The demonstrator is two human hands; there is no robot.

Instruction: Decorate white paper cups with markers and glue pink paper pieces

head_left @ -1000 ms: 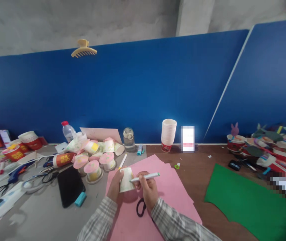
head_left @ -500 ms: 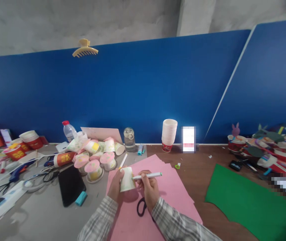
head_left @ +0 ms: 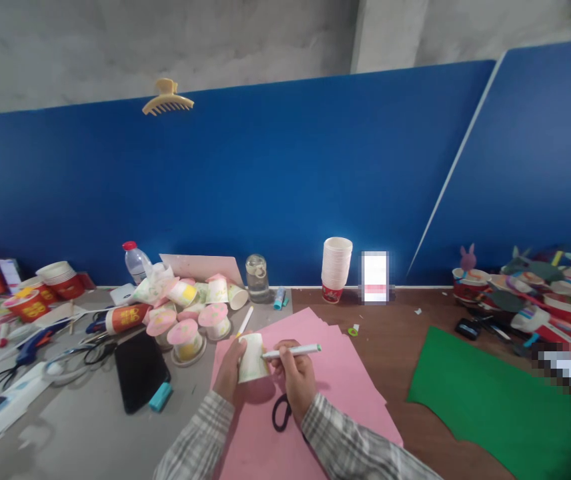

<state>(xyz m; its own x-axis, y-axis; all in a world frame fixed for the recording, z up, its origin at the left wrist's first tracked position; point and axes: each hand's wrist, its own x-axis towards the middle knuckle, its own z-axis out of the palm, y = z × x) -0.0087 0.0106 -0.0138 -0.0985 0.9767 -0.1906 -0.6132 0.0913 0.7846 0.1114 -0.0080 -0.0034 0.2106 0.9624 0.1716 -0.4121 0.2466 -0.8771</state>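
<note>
My left hand (head_left: 229, 373) grips a white paper cup (head_left: 252, 360) upside down, its wide rim at the bottom. Between the fingers of my right hand (head_left: 296, 379) is a white marker pen (head_left: 299, 350) with a green end. The pen's tip meets the right side of the cup. Both hands are above pink paper sheets (head_left: 350, 400). Black-handled scissors (head_left: 281, 413) lie on the sheets below my right wrist, partly hidden by it. Beyond the cup lies a second white and yellow marker (head_left: 245, 321).
Decorated cups with pink tops (head_left: 185, 333) crowd the left, near a black phone (head_left: 141, 370) and a teal cap (head_left: 160, 397). Behind stand a glass jar (head_left: 257, 277) and stacked paper cups (head_left: 336, 263). Green paper (head_left: 485, 400) and cup crafts (head_left: 475, 283) are on the right.
The view has shifted very slightly. Both hands keep their hold on the cup and the marker, with the pen tip still at the cup's side.
</note>
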